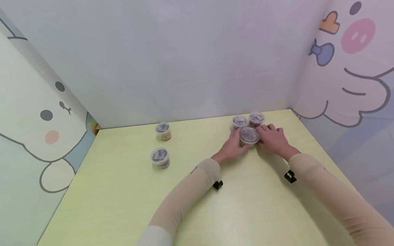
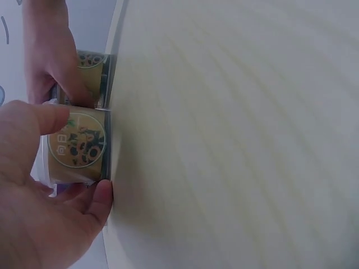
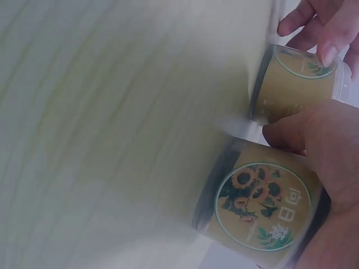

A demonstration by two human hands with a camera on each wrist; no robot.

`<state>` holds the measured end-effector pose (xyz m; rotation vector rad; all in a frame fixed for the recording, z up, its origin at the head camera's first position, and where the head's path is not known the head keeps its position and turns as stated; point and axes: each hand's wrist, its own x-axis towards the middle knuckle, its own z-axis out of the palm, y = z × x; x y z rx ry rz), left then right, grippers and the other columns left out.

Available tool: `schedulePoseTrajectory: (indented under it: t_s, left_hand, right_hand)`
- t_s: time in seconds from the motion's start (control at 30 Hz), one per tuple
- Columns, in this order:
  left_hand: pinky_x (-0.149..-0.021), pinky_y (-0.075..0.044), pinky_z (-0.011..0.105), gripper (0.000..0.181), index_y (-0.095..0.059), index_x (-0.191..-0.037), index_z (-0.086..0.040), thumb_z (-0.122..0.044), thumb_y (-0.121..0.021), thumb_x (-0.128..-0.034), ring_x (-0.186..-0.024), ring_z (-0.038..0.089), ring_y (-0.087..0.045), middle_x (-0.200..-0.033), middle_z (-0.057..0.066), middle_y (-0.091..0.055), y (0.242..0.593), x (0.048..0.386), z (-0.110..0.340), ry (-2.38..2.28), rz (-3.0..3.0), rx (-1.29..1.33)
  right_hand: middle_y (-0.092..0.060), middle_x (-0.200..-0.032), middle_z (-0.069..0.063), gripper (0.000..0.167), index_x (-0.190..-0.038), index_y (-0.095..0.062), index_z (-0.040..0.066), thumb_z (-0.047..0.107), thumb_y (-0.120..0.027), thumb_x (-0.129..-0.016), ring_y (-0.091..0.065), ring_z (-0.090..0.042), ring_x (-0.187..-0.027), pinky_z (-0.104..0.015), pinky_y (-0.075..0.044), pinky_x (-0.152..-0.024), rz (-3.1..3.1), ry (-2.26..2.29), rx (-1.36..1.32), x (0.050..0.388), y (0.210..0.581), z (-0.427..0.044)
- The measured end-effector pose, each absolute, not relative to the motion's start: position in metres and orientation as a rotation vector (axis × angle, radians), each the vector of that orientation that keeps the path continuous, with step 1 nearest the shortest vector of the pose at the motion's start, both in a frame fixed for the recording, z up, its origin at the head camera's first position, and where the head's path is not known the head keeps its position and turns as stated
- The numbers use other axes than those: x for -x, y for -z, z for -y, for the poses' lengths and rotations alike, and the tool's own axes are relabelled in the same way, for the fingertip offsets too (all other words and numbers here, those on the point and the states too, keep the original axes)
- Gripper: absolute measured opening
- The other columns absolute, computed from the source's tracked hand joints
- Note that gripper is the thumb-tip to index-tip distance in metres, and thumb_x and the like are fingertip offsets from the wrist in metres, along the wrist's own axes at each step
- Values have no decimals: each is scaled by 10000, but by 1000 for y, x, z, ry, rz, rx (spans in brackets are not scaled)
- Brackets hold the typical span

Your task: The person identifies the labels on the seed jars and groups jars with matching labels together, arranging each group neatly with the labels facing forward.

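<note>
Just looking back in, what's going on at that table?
A person's left hand holds a lidded tub, while the right hand grips another tub beside it. Two more tubs stand just behind, toward the wall. A separate pair of tubs stands farther left on the table.

**Head camera high, wrist cameras low around the front tub** (image 1: 249,136)

The head view looks forward and down from the near side of the front tub, farthest off, with table (image 1: 123,191) on both its sides. The left wrist view, close and low, turned sideways, faces the tub with the right hand (image 2: 53,61) beyond. The right wrist view, likewise close, low and sideways, sees it past a nearer tub (image 3: 263,204). Both wrist views share these two tubs.
</note>
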<state>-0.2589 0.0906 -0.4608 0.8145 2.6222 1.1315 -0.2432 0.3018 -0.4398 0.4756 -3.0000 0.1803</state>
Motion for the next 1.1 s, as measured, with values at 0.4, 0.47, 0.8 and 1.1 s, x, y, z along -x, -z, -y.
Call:
schedulePoseTrajectory:
  t_s: [0.4, 0.47, 0.8, 1.1]
  left_hand:
    - [-1138, -359, 353, 896, -100, -1630, -92, -439, -627, -993, -1417, 241, -398, -1590, 179, -311, 462, 255, -92, -1109, -2609, -790]
    - [-1135, -364, 352, 891, -109, -1629, -93, -438, -628, -992, -1410, 245, -406, -1582, 184, -318, 461, 255, -92, -1108, -2610, -788]
    - [-1161, -321, 365, 935, -122, -1624, -64, -453, -662, -968, -1450, 255, -351, -1601, 196, -297, 458, 257, -91, -1170, -2577, -790]
    - [-1119, -372, 321, 816, -276, -1578, -68, -276, -744, -943, -1373, 171, -442, -1508, 100, -449, 444, 260, -74, -1402, -2434, -892]
  right_hand:
    - [-584, -1219, -209, 315, -1208, -570, 41, 190, -644, -940, -482, -454, -1172, -718, -396, -864, 2967, -151, -420, 242, 444, -300]
    - [-585, -1217, -207, 312, -1207, -572, 41, 186, -641, -939, -481, -450, -1173, -716, -394, -866, 2965, -153, -414, 241, 444, -300]
    - [-612, -1211, -207, 260, -1170, -622, 34, 146, -630, -935, -483, -453, -1187, -766, -303, -940, 2937, -222, -467, 246, 441, -304]
    - [-660, -1174, -246, 258, -1141, -644, -38, 81, -672, -915, -549, -467, -1134, -695, -369, -984, 2809, -362, -644, 247, 429, -298]
